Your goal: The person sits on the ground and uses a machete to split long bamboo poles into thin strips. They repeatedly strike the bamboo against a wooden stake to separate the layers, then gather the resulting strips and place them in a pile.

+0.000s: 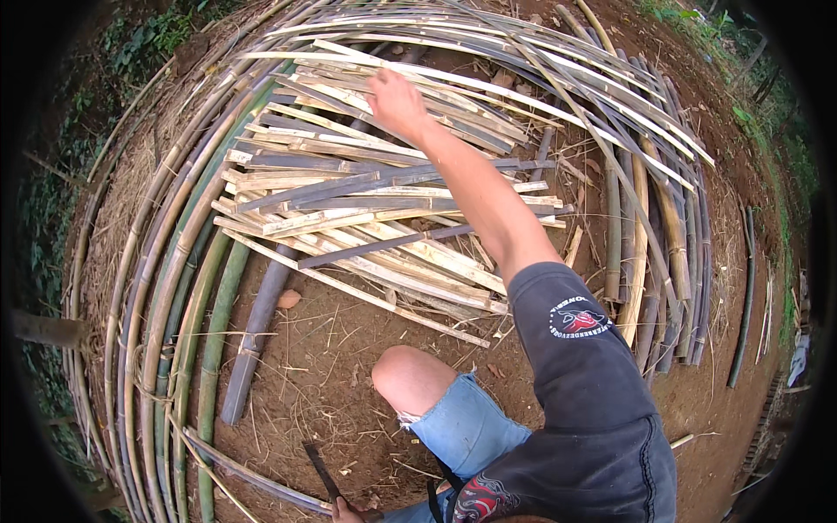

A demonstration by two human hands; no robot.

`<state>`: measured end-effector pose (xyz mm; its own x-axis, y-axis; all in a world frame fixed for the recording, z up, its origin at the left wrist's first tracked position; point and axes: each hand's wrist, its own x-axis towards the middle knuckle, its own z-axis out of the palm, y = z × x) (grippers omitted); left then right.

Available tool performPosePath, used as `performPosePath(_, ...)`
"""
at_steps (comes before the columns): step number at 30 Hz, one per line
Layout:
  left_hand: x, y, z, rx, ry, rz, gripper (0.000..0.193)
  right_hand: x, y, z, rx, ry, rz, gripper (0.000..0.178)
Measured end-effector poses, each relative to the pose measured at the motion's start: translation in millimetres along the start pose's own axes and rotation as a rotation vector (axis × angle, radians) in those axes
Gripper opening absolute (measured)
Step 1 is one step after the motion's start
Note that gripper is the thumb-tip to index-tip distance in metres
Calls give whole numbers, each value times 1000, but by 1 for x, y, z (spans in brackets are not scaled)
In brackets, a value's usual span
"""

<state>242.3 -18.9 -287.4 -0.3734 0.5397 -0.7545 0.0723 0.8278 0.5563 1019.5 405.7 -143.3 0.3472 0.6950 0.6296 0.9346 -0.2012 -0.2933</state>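
My right arm stretches up over a heap of split bamboo strips [340,196]. At the far side of the heap, my right hand [397,103] has its fingers curled closed at a long pale bamboo strip [471,81]; the fingertips are partly hidden. That strip bows away to the right across the heap. Low in the picture, my left hand [345,512] is closed round a knife, its dark blade [321,471] pointing up and left above the soil. Only part of that hand shows at the lower edge. My bare knee [414,379] lies between the hands.
Long whole bamboo poles [187,349] lie in a row along the left, some green. A thick dark bamboo piece [255,349] rests on the brown soil [314,392]. More poles [649,235] are stacked at the right, with long strips crossing over them. Green plants border the ground.
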Motion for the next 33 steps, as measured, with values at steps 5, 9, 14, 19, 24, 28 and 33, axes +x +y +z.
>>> performPosePath(5,-17,15,13,-58,1,21,35,-160,-15,41,143,-632,26,27)
performPosePath(9,-12,10,3,46,-20,22,37,-283,5,63,-26,-709,59,50)
performPosePath(14,-36,35,14,159,36,-24,44,-331,-4,67,-131,-689,116,50)
performPosePath(19,-100,92,45,397,77,-127,52,-333,16,75,-287,-765,9,29)
performPosePath(24,-66,53,37,-76,51,126,25,-314,7,58,-206,-758,-119,25)
performPosePath(28,-49,38,34,-194,18,175,20,-299,6,44,-97,-577,-85,23)
performPosePath(33,-40,21,27,-198,-9,224,21,-266,-11,25,13,-482,-82,22)
